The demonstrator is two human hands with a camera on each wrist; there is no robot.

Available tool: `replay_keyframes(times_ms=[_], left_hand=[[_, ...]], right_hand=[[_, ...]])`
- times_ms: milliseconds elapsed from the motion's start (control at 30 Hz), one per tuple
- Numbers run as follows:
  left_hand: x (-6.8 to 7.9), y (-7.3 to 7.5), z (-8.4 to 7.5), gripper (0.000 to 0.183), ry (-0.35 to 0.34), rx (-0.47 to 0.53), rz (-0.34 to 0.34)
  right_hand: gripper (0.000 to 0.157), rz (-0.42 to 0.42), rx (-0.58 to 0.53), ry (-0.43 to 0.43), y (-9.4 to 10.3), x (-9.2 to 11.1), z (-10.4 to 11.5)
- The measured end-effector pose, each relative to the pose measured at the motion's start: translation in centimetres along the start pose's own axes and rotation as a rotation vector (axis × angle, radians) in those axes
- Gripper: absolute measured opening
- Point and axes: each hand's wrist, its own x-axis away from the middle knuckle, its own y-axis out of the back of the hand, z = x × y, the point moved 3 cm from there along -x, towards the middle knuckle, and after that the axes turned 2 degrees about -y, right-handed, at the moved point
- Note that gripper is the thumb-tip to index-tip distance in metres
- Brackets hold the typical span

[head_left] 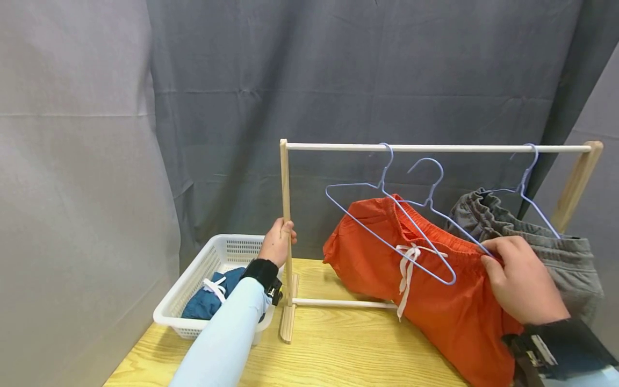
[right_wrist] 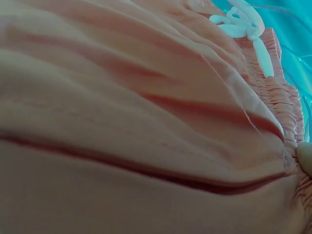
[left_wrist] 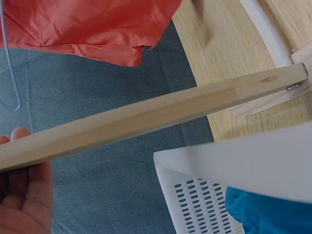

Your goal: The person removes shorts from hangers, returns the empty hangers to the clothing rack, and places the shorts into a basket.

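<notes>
My left hand (head_left: 278, 242) grips the wooden left post (head_left: 286, 188) of a small clothes rack; in the left wrist view its fingers (left_wrist: 41, 183) lie behind the post. My right hand (head_left: 524, 277) pinches the waistband of orange shorts (head_left: 450, 306) at the right end of a lilac hanger (head_left: 430, 201). This hanger's hook is off the rail (head_left: 338, 146), and its left part is hidden by the shorts. A white drawstring (head_left: 408, 263) dangles from the waistband. Another lilac hanger (head_left: 354, 185) hangs from the rail, overlapping the shorts. In the right wrist view, the shorts (right_wrist: 146, 122) fill most of the picture.
Grey shorts (head_left: 570, 269) hang on a third hanger (head_left: 524, 177) at the rail's right end. Left of the rack, a white basket (head_left: 166, 309) holds blue clothing with a white drawstring (head_left: 200, 303). Everything stands on a wooden table (head_left: 348, 344) before grey curtains (head_left: 338, 70).
</notes>
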Motion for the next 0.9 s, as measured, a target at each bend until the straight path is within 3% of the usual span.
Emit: replay_keyframes(times_ms=[200, 633, 900], left_hand=[[0.0, 0.0, 0.1, 0.043, 0.004, -0.01, 0.003], [-0.1, -0.1, -0.1, 0.043, -0.011, -0.012, 0.011], [-0.3, 0.1, 0.1, 0.042, -0.027, -0.015, 0.02]], right_hand=[[0.014, 0.047, -0.016, -0.004, -0.6, 0.6, 0.0], [0.015, 0.046, -0.019, 0.044, -1.6, 1.5, -0.2], [0.014, 0.095, -0.034, 0.037, -2.2, 1.9, -0.1]])
